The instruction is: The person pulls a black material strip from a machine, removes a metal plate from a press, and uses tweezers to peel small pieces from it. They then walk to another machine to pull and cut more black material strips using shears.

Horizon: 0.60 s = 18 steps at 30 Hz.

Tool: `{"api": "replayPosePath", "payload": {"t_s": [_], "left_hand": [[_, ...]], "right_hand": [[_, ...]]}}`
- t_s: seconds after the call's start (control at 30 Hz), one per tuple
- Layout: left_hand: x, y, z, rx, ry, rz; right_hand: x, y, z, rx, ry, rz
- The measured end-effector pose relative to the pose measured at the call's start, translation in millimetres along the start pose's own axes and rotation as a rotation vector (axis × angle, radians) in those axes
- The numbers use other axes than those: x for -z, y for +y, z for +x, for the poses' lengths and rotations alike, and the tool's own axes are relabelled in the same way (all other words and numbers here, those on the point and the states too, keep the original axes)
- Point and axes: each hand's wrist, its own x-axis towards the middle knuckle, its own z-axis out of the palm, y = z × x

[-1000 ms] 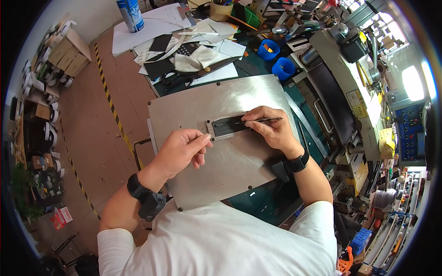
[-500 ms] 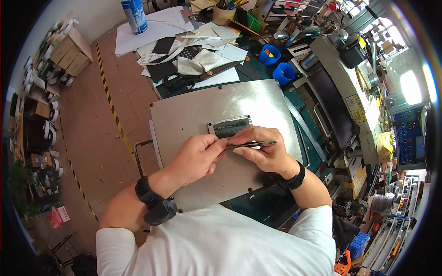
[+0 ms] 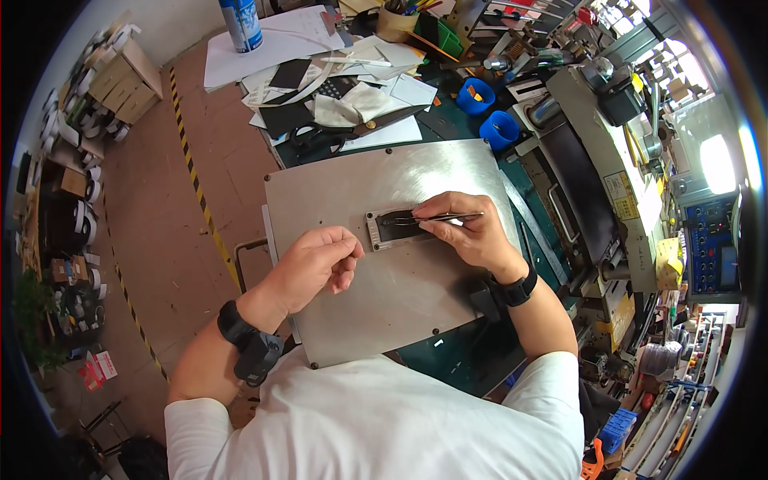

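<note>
My right hand [image 3: 470,232] pinches a pair of thin metal tweezers [image 3: 458,216]. Their tips point left, over a small rectangular metal frame [image 3: 374,233] with a black inlay [image 3: 394,231], set on a large steel plate [image 3: 360,304]. The hand covers the frame's right end. To the left of the frame, apart from it, my left hand [image 3: 314,266] hovers above the plate with fingers curled and thumb against the forefinger. Whether anything small sits between them is hidden. Both wrists wear black bands.
Behind the plate lie papers, cloth and black-handled scissors [image 3: 320,136]. Two blue cups [image 3: 500,128] stand at the back right, and a steel ruler [image 3: 534,228] runs along the plate's right side. A machine [image 3: 596,160] borders the right; a spray can [image 3: 242,26] stands far left.
My hands have parted: the left drew back left, while the right moved up and right, bringing the tweezers over the black inlay. The view has shifted slightly.
</note>
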Motion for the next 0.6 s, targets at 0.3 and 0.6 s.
{"api": "replayPosePath", "payload": {"t_s": [0.3,0.6], "left_hand": [[2,0,1,0.004,-0.029,0.005],[2,0,-1,0.017,-0.024,0.017]], "right_hand": [[-1,7,1,0.270,-0.039,-0.195],[-2,1,5,0.165,-0.019,-0.065]]}}
